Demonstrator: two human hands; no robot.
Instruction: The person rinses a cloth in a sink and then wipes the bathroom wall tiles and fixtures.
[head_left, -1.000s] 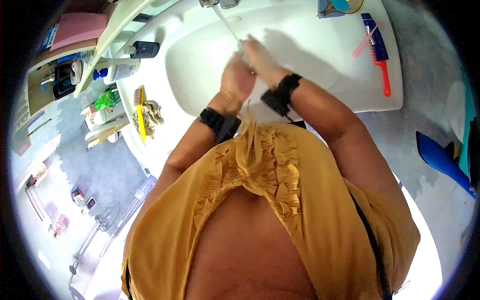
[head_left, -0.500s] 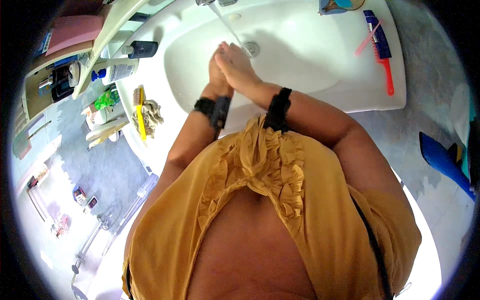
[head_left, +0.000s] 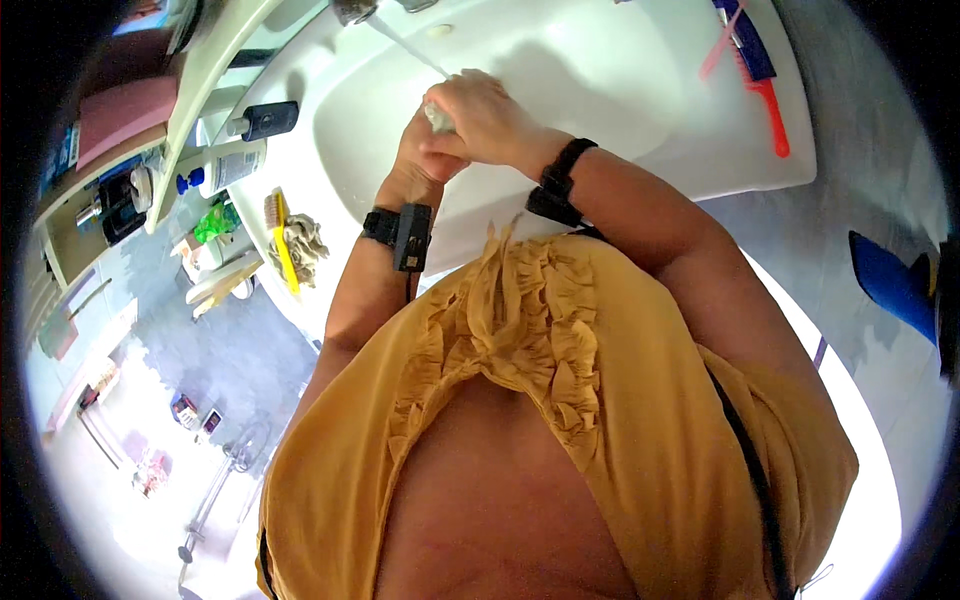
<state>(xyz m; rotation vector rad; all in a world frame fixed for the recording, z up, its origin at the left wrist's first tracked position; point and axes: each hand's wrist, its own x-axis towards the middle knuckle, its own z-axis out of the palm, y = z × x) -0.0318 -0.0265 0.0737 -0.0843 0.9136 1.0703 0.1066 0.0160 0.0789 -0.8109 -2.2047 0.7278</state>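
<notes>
The right hand (head_left: 485, 118) is folded over the left hand (head_left: 422, 150), both half-curled, and a whitish patch (head_left: 437, 118) is exposed between them over the white sink (head_left: 620, 60); whether foam or something solid is held cannot be told. At eleven o'clock, a water stream (head_left: 408, 48) is shed by the faucet (head_left: 355, 10). Were it met squarely, the black wrist-worn box (head_left: 413, 238) at seven o'clock could be splashed. A yellow brush (head_left: 285, 248) is seen at eight, a red comb (head_left: 768, 110) at three.
</notes>
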